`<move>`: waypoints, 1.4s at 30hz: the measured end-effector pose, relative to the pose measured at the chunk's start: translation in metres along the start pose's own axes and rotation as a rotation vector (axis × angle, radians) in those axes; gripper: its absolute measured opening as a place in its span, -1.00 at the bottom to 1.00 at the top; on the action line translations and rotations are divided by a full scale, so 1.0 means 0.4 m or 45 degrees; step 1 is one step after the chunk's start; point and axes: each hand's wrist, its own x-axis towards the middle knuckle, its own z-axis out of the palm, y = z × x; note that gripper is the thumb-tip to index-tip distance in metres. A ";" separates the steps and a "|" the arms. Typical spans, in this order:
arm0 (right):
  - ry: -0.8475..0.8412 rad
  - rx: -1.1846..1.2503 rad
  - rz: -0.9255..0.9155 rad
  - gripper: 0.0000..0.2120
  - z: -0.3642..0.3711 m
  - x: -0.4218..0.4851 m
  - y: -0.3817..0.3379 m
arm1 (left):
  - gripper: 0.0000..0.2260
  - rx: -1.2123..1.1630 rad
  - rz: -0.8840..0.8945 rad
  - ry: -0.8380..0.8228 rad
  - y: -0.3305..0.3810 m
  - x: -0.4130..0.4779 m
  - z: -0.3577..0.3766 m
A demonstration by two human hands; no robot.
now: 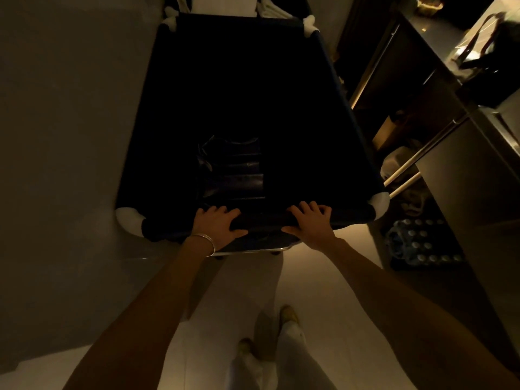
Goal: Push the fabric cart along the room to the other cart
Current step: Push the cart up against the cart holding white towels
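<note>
A deep fabric cart [349, 119] of dark cloth with white padded corners fills the middle of the view. A dark folded bundle [233, 173] lies at its bottom. My left hand [216, 226], with a bracelet on the wrist, grips the near rim left of centre. My right hand [312, 223] grips the same rim right of centre. Just past the cart's far edge is the other cart [225, 4], holding pale folded linen; only its near part shows.
A plain wall [70, 108] runs close along the left side. On the right stand dark metal counters and shelves [450, 153] with a bag on top and a pack of bottles [422, 243] on the floor. My feet [270, 327] are on the pale floor behind the cart.
</note>
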 end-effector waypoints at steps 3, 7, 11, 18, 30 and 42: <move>-0.082 0.019 0.016 -0.46 -0.006 0.006 0.006 | -0.43 0.032 -0.030 -0.040 0.001 -0.009 -0.011; -0.126 0.083 -0.076 -0.49 -0.044 -0.010 0.039 | -0.42 0.027 -0.137 -0.119 0.020 -0.019 -0.028; -0.054 0.125 -0.137 -0.49 -0.100 -0.063 0.114 | -0.37 0.017 -0.346 -0.052 0.056 -0.046 -0.025; -0.012 0.168 -0.212 -0.44 -0.188 -0.145 0.297 | -0.34 -0.102 -0.402 0.119 0.239 -0.067 -0.072; 0.045 0.151 -0.326 -0.44 -0.292 -0.171 0.457 | -0.42 -0.026 -0.266 0.392 0.497 -0.087 -0.139; -0.189 -0.059 -0.288 -0.31 -0.106 -0.112 0.429 | -0.26 -0.035 -0.085 0.161 0.464 0.025 0.021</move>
